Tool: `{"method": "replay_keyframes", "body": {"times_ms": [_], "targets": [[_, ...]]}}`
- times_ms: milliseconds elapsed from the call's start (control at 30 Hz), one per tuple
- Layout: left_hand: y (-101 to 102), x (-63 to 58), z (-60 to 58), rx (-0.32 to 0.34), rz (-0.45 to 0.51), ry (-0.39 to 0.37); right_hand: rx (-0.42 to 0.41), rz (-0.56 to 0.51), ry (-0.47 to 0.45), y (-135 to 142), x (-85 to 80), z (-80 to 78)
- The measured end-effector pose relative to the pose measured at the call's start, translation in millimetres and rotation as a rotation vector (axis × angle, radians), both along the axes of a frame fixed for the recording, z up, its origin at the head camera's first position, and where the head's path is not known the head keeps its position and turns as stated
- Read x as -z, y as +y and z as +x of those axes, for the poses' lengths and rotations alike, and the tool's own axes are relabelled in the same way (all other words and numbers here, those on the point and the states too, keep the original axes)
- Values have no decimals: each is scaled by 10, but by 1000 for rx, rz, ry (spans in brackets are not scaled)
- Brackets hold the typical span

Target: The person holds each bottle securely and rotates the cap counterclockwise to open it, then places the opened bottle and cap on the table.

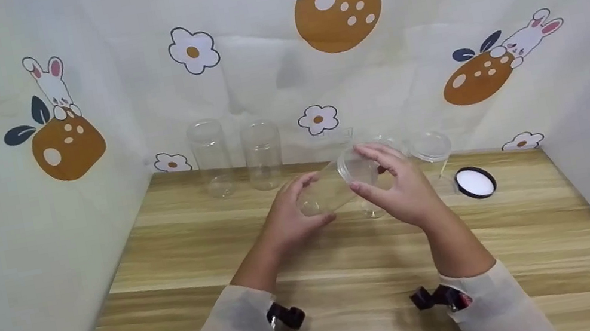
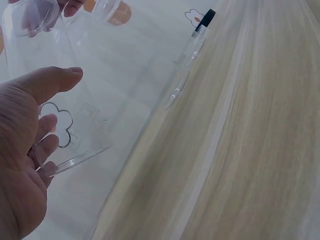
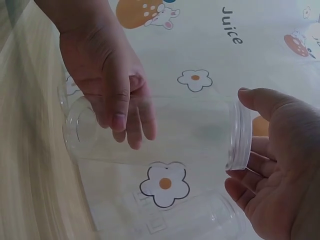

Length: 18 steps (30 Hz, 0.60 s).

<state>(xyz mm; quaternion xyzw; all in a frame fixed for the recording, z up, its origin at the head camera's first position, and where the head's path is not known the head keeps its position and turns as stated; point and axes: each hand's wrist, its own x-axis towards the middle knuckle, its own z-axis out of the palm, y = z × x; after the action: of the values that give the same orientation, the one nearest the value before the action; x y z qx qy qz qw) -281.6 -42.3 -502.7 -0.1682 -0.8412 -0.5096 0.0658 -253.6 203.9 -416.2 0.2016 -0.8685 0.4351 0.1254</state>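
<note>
Between both hands a clear cylindrical jar point(image 3: 190, 125) is held in the air, tilted, with a clear lid point(image 3: 241, 132) at its wider end. My left hand point(image 1: 290, 215) grips the jar's body towards its base, the thumb on one side and the fingers on the other. At the other end my right hand point(image 1: 399, 189) holds the lid by its rim between thumb and fingers. From the frames I cannot tell whether the lid is fully seated. The left wrist view catches only part of the jar, with the left thumb point(image 2: 62, 80) along it.
Two clear jars, one at the far left point(image 1: 212, 159) and one beside it point(image 1: 263, 156), stand upright against the patterned cloth point(image 1: 255, 75). More clear containers, partly hidden, stand behind my right hand; one point(image 1: 430, 147) is near a black-rimmed lid point(image 1: 476, 182) with a white inside.
</note>
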Motion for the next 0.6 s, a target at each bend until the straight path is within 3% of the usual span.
{"method": "replay_keyframes", "body": {"times_ms": [167,333,467,600], "targets": [[5,-26,0,15,5,-10,-103,-26,35,62,-12,25],[14,-55,19,16,3,-28,-132,-54,45,66,0,28],[11,-46,15,11,-1,-24,-122,-73,44,55,-7,26],[5,-28,15,9,-5,-15,-32,-82,30,38,-34,33]]}}
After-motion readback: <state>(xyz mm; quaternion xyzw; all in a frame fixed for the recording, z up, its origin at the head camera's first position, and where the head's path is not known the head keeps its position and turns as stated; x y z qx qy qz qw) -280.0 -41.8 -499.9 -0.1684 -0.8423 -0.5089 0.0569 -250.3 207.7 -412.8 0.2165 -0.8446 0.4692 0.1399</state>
